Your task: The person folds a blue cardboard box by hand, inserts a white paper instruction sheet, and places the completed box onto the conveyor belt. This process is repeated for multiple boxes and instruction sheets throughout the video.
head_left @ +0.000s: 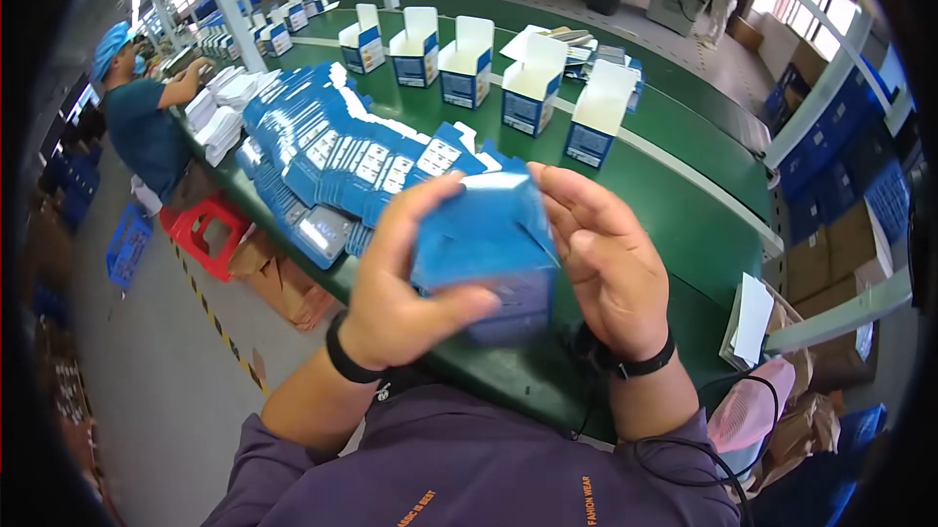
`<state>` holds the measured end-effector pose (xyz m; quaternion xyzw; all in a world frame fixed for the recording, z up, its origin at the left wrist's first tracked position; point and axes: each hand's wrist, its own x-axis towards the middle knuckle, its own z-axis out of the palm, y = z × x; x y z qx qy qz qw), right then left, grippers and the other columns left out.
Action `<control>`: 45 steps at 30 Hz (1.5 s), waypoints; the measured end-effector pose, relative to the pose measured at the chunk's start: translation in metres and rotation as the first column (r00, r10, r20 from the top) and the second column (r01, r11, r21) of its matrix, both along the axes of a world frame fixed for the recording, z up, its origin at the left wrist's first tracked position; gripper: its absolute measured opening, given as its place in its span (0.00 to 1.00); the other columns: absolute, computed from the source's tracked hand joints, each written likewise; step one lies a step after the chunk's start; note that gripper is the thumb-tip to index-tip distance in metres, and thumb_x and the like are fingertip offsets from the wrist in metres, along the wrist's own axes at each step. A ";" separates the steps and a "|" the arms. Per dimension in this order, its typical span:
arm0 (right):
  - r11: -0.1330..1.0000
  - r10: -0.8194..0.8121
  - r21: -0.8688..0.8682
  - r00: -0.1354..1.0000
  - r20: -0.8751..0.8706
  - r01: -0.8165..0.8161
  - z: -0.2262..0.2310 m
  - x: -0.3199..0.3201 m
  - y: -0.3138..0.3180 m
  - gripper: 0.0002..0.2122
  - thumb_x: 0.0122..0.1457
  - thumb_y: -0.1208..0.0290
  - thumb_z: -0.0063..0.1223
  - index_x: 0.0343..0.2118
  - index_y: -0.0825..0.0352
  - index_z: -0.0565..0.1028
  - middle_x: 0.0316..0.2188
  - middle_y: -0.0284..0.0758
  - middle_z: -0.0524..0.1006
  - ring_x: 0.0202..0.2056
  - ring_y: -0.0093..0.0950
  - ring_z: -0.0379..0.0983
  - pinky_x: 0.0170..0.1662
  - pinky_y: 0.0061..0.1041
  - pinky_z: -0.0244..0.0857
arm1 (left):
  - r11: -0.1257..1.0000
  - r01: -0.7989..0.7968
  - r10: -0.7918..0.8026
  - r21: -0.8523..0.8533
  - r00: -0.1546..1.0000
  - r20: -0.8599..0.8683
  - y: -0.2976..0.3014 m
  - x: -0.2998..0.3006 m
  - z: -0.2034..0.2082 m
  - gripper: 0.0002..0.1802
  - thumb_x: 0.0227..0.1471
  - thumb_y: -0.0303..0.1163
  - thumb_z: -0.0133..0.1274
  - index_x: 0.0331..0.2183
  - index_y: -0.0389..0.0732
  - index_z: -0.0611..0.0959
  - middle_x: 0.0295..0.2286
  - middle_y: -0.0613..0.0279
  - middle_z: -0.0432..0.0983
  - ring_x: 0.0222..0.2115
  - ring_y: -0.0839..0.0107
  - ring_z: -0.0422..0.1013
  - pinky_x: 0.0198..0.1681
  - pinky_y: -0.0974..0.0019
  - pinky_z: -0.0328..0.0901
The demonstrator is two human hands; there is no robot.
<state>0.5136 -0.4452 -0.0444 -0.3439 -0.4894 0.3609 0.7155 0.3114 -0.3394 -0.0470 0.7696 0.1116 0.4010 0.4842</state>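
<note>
A blue folding carton (484,234), blurred by motion, is held up in front of me over the near edge of the green table. My left hand (401,278) wraps its left side, thumb across the near face and fingers at the upper left. At the right side is my right hand (611,263), fingers bent against the upper right edge and thumb close to the side flap. The far fingertips are partly hidden behind the carton. Beyond it lies a spread pile of flat blue cartons (337,156), overlapping one another.
Several open-topped cartons (532,87) stand in a row on the green table (684,224). Loose papers and packets (572,39) lie behind them. At the left a co-worker (147,117) stands by white stacks (225,102). A red stool (207,234) is on the floor.
</note>
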 end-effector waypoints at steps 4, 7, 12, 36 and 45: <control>0.998 -0.042 0.064 0.840 0.541 0.009 0.005 0.001 -0.004 0.26 0.60 0.80 0.52 0.63 0.71 0.68 0.57 0.43 0.71 0.56 0.33 0.68 0.63 0.34 0.59 | 0.458 0.509 -0.185 -0.729 0.856 0.482 0.017 0.002 0.011 0.35 0.63 0.47 0.55 0.63 0.37 0.67 0.58 0.52 0.66 0.58 0.60 0.67 0.61 0.59 0.62; 0.949 -0.305 0.196 0.564 0.767 0.246 -0.003 0.011 0.001 0.22 0.60 0.79 0.54 0.59 0.72 0.71 0.48 0.38 0.74 0.45 0.28 0.70 0.54 0.28 0.64 | 0.332 0.358 -0.207 -0.872 0.930 0.303 0.023 0.010 -0.017 0.31 0.68 0.50 0.45 0.61 0.37 0.69 0.57 0.51 0.67 0.59 0.62 0.66 0.61 0.58 0.63; 0.517 -0.696 -0.105 0.489 0.525 0.850 -0.044 0.125 0.031 0.11 0.65 0.71 0.48 0.43 0.74 0.76 0.32 0.43 0.79 0.31 0.34 0.76 0.37 0.32 0.70 | 0.705 -0.005 0.011 -0.709 1.000 0.004 0.024 -0.002 -0.045 0.32 0.64 0.45 0.54 0.61 0.36 0.69 0.58 0.47 0.66 0.60 0.55 0.65 0.62 0.52 0.62; 0.765 -0.271 0.123 0.143 0.952 0.633 -0.126 0.028 0.093 0.28 0.61 0.61 0.60 0.56 0.79 0.69 0.59 0.59 0.67 0.61 0.55 0.62 0.66 0.45 0.57 | 0.721 -0.149 0.579 0.677 0.666 -0.470 0.045 0.016 -0.103 0.64 0.34 0.48 0.76 0.65 0.31 0.61 0.64 0.23 0.48 0.67 0.29 0.46 0.69 0.37 0.45; 0.651 -0.715 0.367 0.375 0.590 0.664 -0.080 0.003 0.043 0.17 0.63 0.64 0.58 0.44 0.71 0.67 0.53 0.49 0.67 0.60 0.49 0.62 0.68 0.46 0.49 | 0.836 -0.345 0.451 0.427 0.876 -0.174 0.002 0.014 -0.047 0.62 0.40 0.41 0.74 0.67 0.32 0.55 0.59 0.36 0.59 0.59 0.39 0.60 0.63 0.45 0.56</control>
